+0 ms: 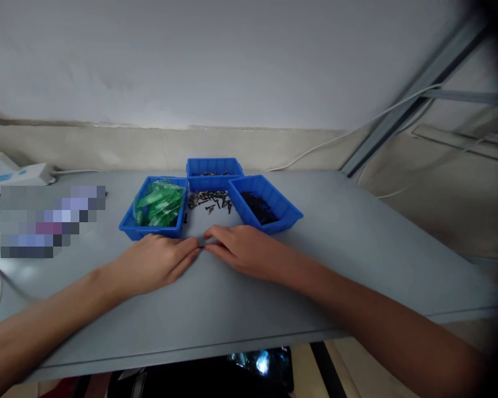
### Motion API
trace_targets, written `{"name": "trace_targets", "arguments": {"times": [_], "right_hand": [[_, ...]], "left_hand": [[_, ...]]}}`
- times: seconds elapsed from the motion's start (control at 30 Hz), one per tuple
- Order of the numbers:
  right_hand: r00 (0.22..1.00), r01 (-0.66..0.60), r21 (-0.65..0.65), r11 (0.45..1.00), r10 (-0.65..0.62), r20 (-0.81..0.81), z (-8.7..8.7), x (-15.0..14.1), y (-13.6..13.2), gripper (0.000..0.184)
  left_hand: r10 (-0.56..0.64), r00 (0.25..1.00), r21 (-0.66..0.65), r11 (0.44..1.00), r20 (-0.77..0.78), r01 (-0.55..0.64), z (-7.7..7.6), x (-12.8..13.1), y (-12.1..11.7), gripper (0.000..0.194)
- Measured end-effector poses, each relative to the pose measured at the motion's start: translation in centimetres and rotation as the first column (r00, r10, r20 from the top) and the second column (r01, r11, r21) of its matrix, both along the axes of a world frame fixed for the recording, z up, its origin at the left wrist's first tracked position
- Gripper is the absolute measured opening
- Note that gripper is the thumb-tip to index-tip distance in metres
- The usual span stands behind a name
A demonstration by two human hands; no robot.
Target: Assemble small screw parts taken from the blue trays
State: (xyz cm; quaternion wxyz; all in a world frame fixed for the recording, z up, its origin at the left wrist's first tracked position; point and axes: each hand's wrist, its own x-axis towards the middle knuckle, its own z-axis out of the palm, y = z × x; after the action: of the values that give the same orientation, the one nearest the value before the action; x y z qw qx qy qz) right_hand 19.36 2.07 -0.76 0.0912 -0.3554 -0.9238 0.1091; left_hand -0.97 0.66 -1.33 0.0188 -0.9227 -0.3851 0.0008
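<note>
My left hand (155, 262) pinches a small dark screw (201, 247) between thumb and fingertips, just above the grey table. From the other side my right hand (244, 249) closes its fingertips on the screw's far end; its bent index finger arches over the thumb. Fine detail of the screw is too small to make out. Beyond the hands, a loose pile of dark and brassy screws (209, 200) lies on the table among three blue bins. Green plastic bags (161, 203) fill the left bin (128, 228). Dark small parts (257, 207) lie in the right bin (288, 213).
The back bin (214, 166) holds some brassy pieces. A white power strip (20, 176) and a blurred-out object (53, 224) are at the left. White cables (315, 148) run along the wall and a metal frame (382, 121). The table (182, 326) ends close before me.
</note>
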Motion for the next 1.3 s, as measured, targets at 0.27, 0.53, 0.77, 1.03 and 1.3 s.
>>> {"name": "trace_targets", "arguments": {"times": [0.27,0.53,0.77,1.03,1.3], "right_hand": [[0.999,0.014,-0.016,1.0,-0.013,0.035,-0.1,-0.04,0.06,0.013],[0.998,-0.051,0.026,0.998,0.05,0.033,0.05,-0.18,0.06,0.018],[1.0,0.025,-0.049,0.999,-0.024,0.005,0.14,-0.11,-0.08,0.024],[0.998,-0.025,-0.004,1.0,0.025,0.049,0.11,-0.16,0.04,0.016],[0.996,-0.079,0.031,0.996,0.078,0.032,0.02,-0.11,-0.01,0.024]], "left_hand": [[0.028,0.999,0.02,0.999,-0.023,-0.027,-0.04,-0.01,-0.05,0.034],[0.033,0.999,-0.01,0.999,-0.015,-0.033,0.03,0.18,-0.11,0.035],[0.008,1.0,0.01,1.0,-0.021,-0.008,0.0,0.1,-0.08,0.035],[0.02,0.999,-0.023,1.0,-0.027,-0.021,0.25,0.17,-0.23,0.037],[0.017,1.0,-0.033,0.999,0.025,-0.016,0.13,0.17,-0.09,0.037]]}}
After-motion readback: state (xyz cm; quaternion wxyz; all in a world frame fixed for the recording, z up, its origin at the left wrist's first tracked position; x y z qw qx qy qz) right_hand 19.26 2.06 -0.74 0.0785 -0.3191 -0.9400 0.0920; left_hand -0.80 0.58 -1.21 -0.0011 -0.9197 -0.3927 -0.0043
